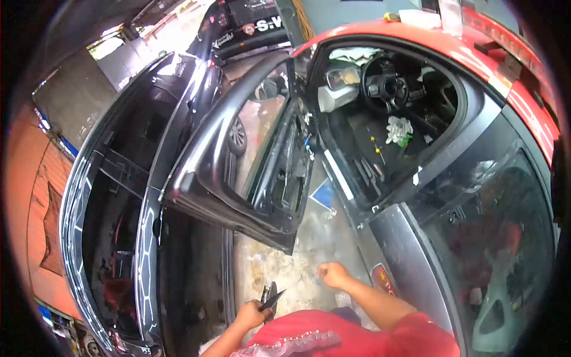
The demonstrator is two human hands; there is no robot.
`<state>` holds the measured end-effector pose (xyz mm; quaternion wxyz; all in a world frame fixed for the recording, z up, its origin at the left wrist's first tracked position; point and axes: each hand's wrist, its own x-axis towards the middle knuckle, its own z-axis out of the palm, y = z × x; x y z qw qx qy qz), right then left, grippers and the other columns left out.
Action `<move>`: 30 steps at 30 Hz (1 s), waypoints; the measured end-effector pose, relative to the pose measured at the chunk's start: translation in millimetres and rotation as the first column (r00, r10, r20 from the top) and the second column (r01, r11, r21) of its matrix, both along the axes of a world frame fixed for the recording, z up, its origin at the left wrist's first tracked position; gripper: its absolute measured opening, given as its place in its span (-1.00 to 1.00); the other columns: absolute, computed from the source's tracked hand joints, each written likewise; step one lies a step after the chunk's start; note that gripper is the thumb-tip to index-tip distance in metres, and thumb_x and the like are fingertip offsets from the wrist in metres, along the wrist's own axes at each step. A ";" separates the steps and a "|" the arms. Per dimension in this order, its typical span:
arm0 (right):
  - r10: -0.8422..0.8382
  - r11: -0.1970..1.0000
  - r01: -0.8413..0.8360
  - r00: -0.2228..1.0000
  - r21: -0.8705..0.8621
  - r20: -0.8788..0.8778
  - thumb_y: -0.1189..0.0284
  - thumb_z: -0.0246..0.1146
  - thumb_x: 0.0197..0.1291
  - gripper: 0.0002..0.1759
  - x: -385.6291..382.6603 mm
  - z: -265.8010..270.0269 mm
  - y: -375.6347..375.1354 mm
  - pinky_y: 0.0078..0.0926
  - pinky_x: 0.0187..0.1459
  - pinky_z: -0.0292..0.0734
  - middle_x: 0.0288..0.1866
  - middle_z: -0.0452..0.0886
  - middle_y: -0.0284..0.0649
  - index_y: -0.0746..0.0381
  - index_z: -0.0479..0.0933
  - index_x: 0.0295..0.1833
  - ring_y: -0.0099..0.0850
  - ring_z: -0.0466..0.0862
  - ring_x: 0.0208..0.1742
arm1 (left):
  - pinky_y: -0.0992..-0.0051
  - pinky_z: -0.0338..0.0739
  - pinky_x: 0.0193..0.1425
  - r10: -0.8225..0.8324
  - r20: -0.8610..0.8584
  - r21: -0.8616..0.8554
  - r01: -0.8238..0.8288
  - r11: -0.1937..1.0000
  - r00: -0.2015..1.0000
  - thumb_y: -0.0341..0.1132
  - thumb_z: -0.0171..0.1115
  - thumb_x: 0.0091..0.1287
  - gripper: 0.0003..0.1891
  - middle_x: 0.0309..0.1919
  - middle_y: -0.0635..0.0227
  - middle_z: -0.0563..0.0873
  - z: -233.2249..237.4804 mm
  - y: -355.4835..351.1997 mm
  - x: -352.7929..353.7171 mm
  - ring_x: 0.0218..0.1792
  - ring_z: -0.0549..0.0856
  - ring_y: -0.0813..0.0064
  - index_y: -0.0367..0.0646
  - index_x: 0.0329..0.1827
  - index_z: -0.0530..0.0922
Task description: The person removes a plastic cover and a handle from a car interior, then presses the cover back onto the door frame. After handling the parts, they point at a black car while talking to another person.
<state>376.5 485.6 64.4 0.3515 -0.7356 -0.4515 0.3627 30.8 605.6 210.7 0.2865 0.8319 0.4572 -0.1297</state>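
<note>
Left hand: point(252, 313) clamped round the handle end of a dark tool point(272, 297). The pointed tip angles up and to the right. It could be pliers or snips, I can't tell which.
Right hand: point(333, 275) fingers curled together in a loose fist, forearm stretched forward. I see nothing in it.
Tool position: low in my view, just ahead of the red shirt point(333, 336), over the concrete floor point(321, 238) and below the bottom corner of the open door.
Door: front door point(238, 172) of the red car point(523, 101) is swung wide, with the inner trim off and bare metal and wiring showing.
Cabin: stripped out. There is a steering wheel point(385, 86), and a white-and-green bundle point(398, 130) on the cabin floor, gloves or a rag.
Neighbour: black car point(113, 226) sits just beside the door's outer face.
Floor: a blue sheet point(325, 194) lies by the sill.
Risk 1: the tool tip points toward the right forearm, so a slip or a quick reach across could nick it.
Risk 2: the door's lower corner hangs near both hands — rising under it could mean a knock.
Risk 3: pushing the door wider could mark the black car.
Hidden: the tool's handles are inside the left fist, and the right palm is turned away from me. The fisheye edges are dark, the rear glass shows only reflections, and the door wiring is too small to read.
</note>
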 end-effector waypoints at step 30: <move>0.245 0.932 -0.202 0.963 0.301 -0.115 0.38 0.35 0.43 -0.87 -21.9 89.5 -20.7 0.02 0.04 0.67 -0.11 0.81 -0.05 0.16 0.71 -0.02 0.02 0.79 0.02 | 0.11 0.68 -0.06 -0.156 0.127 -0.049 0.164 0.985 0.979 -0.06 0.61 0.34 -0.63 -0.39 0.09 0.77 40.7 -15.6 121.2 -0.28 0.83 0.05 -0.26 -0.32 0.83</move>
